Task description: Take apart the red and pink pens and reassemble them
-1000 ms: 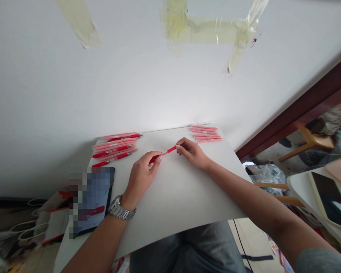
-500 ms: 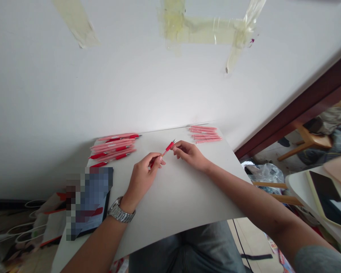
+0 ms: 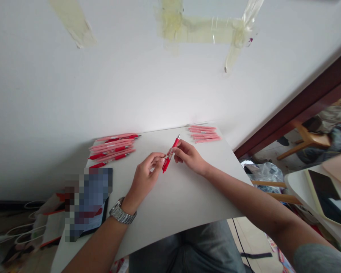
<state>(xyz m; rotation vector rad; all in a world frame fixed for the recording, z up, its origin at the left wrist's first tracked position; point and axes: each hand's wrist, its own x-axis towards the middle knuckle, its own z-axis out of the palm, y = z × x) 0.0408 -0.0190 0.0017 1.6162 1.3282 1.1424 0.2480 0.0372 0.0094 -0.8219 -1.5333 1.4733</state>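
One red pen (image 3: 167, 163) is pinched mid-barrel in my right grip (image 3: 189, 155), above the surface (image 3: 176, 201), nearer its far edge; whether my left grip (image 3: 146, 170), by the lower end, touches it I can't tell. I'd expect it light, stiff, slightly slippery, best held mid-barrel. Bundled pens (image 3: 112, 145) fill the far left corner; a white wall (image 3: 130, 83) rises behind.

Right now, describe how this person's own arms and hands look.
Both the left hand and right hand are gloveless. A silver-coloured link-band watch circles the left wrist; a grey sleeve covers the upper right arm. No left sleeve shows.
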